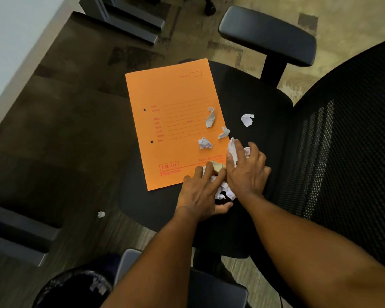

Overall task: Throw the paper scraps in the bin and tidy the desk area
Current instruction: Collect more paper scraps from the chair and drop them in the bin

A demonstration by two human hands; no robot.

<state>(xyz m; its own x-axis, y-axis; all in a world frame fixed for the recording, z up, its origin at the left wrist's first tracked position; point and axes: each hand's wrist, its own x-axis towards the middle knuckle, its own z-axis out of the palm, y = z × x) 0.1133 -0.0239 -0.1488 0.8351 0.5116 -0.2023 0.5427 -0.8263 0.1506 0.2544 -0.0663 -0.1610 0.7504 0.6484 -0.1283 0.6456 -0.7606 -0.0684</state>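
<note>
Paper scraps [223,190] lay bunched between both hands on the black seat [260,103] of an office chair, just off the near right corner of an orange file folder [171,121]. The left hand [201,192] rested flat with fingers spread, its fingertips over the folder's edge and touching the pile. The right hand [246,167] pressed down beside it, fingers curled loosely over several white pieces — neither grip was fully closed, and I could not tell whether either had actually clamped a scrap.

3 loose crumpled pieces sat on the folder's right side: a tall one [210,117], a small one at the edge [223,132] and a rounder one [205,143]. Another scrap [247,120] lay on the bare seat, apart from the rest, and 1 more [101,214] lay on the floor left of the chair.

A black bin [76,287] stood at the lower left with white paper visible inside. The chair's mesh back [342,141] rose on the right — an armrest [267,34] stood beyond the folder.
</note>
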